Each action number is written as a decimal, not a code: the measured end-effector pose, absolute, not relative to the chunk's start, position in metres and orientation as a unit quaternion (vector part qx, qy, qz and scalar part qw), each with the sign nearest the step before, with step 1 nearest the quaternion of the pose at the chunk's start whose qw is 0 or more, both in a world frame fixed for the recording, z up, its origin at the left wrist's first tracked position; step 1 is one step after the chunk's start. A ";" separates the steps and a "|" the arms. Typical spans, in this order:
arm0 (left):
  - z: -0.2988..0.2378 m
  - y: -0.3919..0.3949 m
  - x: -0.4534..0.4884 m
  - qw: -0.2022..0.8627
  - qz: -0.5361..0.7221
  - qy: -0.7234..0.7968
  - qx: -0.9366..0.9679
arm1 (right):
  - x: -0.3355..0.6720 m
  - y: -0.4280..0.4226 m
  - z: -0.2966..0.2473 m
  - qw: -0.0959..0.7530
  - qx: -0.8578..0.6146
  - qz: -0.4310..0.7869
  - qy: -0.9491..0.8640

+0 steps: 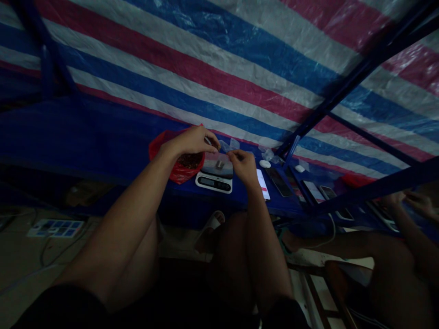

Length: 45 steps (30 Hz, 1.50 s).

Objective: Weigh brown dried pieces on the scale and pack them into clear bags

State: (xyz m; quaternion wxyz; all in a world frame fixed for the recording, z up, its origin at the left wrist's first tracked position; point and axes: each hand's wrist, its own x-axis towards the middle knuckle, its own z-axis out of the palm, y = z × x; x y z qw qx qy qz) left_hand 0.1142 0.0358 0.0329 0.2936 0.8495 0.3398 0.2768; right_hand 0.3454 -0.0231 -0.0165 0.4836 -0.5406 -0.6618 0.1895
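Note:
Both my hands are raised over a small white digital scale [214, 182] on the blue tabletop. My left hand [192, 140] is closed in a pinch on one edge of a small clear plastic bag [227, 146]. My right hand [243, 165] pinches the bag's other side. The bag hangs between them just above the scale's pan. Behind my left hand lies an open red plastic bag [161, 145] with dark brown contents [190, 161].
A striped blue, white and pink tarp [219, 64] hangs behind. Several phones [279, 182] and small white items [265, 163] lie along the table to the right. Another person's hands [408, 200] work at far right. A power strip [56, 227] lies on the floor.

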 end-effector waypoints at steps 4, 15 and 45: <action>0.028 0.039 0.137 0.299 0.289 0.322 0.850 | 0.348 -0.023 -0.016 0.477 -0.555 0.192 -0.654; 0.021 0.043 0.161 0.227 0.273 0.312 0.881 | 0.356 -0.022 -0.021 0.472 -0.562 0.187 -0.653; 0.008 0.038 0.158 0.199 0.303 0.329 0.872 | 0.353 -0.018 -0.027 0.470 -0.559 0.213 -0.649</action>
